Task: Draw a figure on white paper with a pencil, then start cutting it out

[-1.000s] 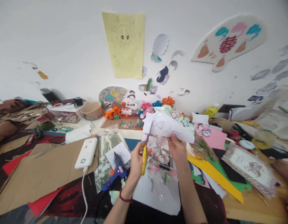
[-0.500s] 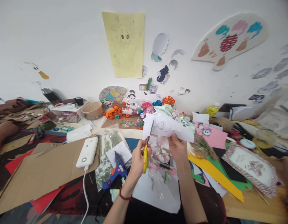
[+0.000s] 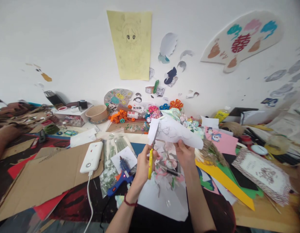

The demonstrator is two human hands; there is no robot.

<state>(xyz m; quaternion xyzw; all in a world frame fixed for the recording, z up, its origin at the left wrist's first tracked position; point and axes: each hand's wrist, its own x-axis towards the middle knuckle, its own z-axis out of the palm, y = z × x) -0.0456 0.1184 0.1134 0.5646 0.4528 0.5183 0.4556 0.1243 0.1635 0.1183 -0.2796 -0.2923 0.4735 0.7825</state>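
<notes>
My left hand (image 3: 143,164), with a dark red cord round its wrist, is closed on yellow-handled scissors (image 3: 150,163). Their blades point up and lie across the left part of a white sheet of paper (image 3: 174,132) that bears a pencil drawing. At the sheet's lower edge, my right hand (image 3: 184,152) pinches the paper, which curls over toward the right. Below both hands lies another white sheet (image 3: 164,202) with pink and green scraps on it. The blue glue gun (image 3: 123,178) rests left of my left hand, its small light lit.
A white power bank (image 3: 91,158) with a cable sits on brown cardboard (image 3: 48,181). Orange pipe-cleaner flowers (image 3: 119,116) and a round tub (image 3: 97,113) stand by the wall. Yellow card (image 3: 227,184) and a patterned card (image 3: 261,174) lie right. Other people's hands show at both sides.
The scissors have tilted slightly, their handles shifting a little left and their blades lying a bit differently on the paper. My right hand keeps its hold; the whole view has shifted slightly.
</notes>
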